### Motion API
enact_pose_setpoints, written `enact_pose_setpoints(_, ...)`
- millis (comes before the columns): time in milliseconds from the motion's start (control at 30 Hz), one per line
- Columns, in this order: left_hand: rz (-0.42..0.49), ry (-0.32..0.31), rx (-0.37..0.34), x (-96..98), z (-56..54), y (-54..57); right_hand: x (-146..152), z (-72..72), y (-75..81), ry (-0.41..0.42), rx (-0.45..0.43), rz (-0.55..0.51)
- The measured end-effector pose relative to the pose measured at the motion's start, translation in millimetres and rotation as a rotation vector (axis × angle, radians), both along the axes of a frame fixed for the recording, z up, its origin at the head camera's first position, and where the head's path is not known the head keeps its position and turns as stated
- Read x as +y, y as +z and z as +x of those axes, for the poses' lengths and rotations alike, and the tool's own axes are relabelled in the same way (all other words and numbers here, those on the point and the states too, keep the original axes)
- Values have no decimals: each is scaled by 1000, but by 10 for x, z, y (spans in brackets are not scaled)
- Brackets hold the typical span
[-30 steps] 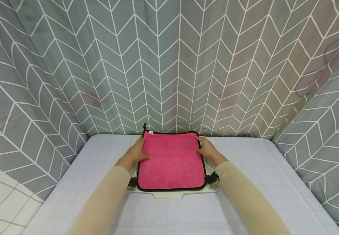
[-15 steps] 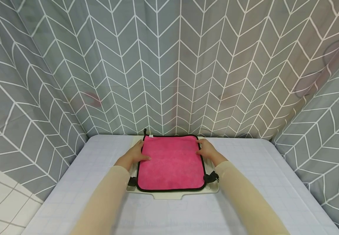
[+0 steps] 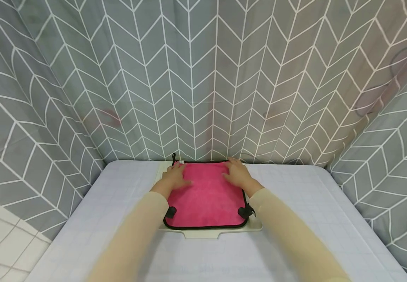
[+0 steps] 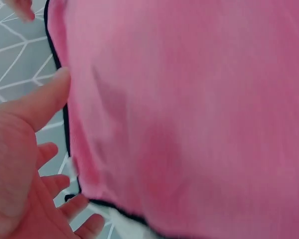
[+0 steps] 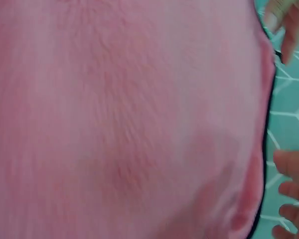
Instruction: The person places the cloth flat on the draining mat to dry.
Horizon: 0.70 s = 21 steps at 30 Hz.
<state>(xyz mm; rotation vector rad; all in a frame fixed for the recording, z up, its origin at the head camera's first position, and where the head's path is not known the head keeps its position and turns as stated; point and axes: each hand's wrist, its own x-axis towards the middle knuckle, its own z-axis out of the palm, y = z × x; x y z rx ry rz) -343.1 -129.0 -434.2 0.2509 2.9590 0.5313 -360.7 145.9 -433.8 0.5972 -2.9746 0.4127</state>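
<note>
A pink cloth (image 3: 205,199) with black edging lies flat over a cream board (image 3: 201,234), whose rim shows at the front and left. At its far left corner is a small black loop (image 3: 173,157) beside a white tag. My left hand (image 3: 173,178) is over the cloth's far left part, fingers spread. Opposite it, my right hand (image 3: 238,175) is over the far right part, fingers extended toward the back edge. In the left wrist view the left hand (image 4: 25,164) shows loosely spread fingers near the black edge, pinching nothing. The right wrist view shows the right hand (image 5: 293,191) beside the edge, partly cut off.
The board sits on a table with a white cover (image 3: 288,182), near its back edge. A grey curtain (image 3: 203,78) with white chevron lines hangs behind and along both sides. White floor tiles (image 3: 9,235) show at the lower left.
Both hands have let go of the cloth's side edges and moved inward and slightly back over it. The cloth and board have stayed nearly in place.
</note>
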Motion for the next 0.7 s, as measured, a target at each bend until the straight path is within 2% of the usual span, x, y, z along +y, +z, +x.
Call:
enact_pose_setpoints(133, 9, 28, -15, 151, -94, -107, -109, -42, -109, 23, -57, 120)
enact_pose_setpoints(200, 17, 53, -21, 194, -115, -168, -140, -53, -166, 12, -99, 142)
enact_pose_setpoints(300, 48, 96, -21, 226, -91, -233, -183, -57, -232, -21, -171, 115)
enact_pose_setpoints(367, 38, 121, -35, 237, -72, -268, -207, -61, -270, -38, -196, 86)
enact_pose_setpoints(533, 24, 160, -49, 242, -31, -271, -200, -84, -325, -89, -220, 36)
enact_pose_setpoints(700, 27, 160, -45, 221, -60, -222, -126, -122, -330, -153, -223, 9)
